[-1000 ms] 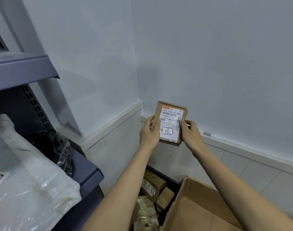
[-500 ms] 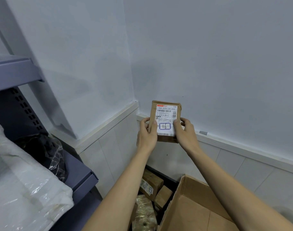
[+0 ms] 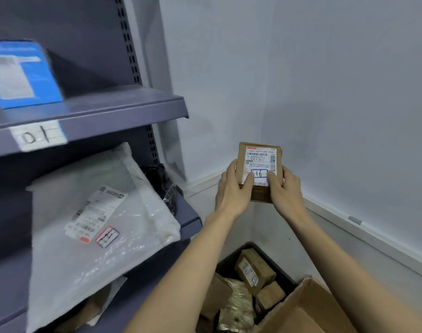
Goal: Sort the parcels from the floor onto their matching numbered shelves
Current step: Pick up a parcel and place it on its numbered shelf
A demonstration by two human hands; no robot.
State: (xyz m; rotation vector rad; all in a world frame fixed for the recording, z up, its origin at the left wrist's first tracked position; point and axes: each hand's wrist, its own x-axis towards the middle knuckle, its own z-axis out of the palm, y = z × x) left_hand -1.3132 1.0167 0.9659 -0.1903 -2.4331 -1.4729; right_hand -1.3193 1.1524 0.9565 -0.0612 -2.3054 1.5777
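Cardboard parcel (image 3: 258, 174) gripped between both hands.

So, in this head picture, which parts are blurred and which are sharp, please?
Head view: the blue box and the shelf tag "01" at left are smeared by motion blur; the small cardboard parcel, held by the left hand and right hand, is sharp, its "16" readable.
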